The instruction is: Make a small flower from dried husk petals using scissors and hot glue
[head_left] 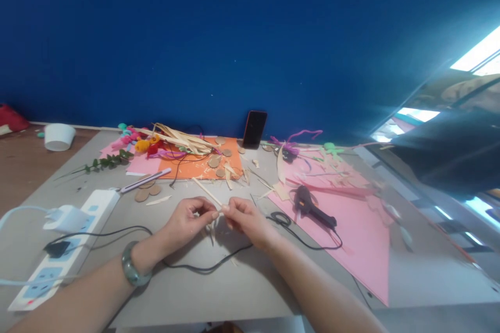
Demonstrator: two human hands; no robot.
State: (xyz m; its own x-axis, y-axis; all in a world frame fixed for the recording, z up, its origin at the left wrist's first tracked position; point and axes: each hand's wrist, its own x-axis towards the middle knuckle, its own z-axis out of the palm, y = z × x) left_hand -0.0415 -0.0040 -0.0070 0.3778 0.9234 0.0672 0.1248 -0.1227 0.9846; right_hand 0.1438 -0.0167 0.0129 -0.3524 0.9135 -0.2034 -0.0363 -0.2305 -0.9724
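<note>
Over the middle of the grey table, my left hand [194, 221] and my right hand [244, 217] meet with their fingertips pinched together. Between them runs a pale dried-husk strip [207, 191], its long end sticking up and away to the left. Both hands are closed on it. Some short husk ends [212, 233] hang below the fingertips. A jade-coloured bangle circles my left wrist. The exact spot where the fingers grip is partly hidden by the thumbs. A black cord [205, 270] lies on the table beneath my hands.
A black glue gun [314, 208] lies on pink paper [363, 255] to the right. At left are a white power strip [88, 234] and a cutter knife [145, 180]. Husk strips [183, 139] lie on orange paper [187, 169]. A phone [255, 129] leans against the blue wall.
</note>
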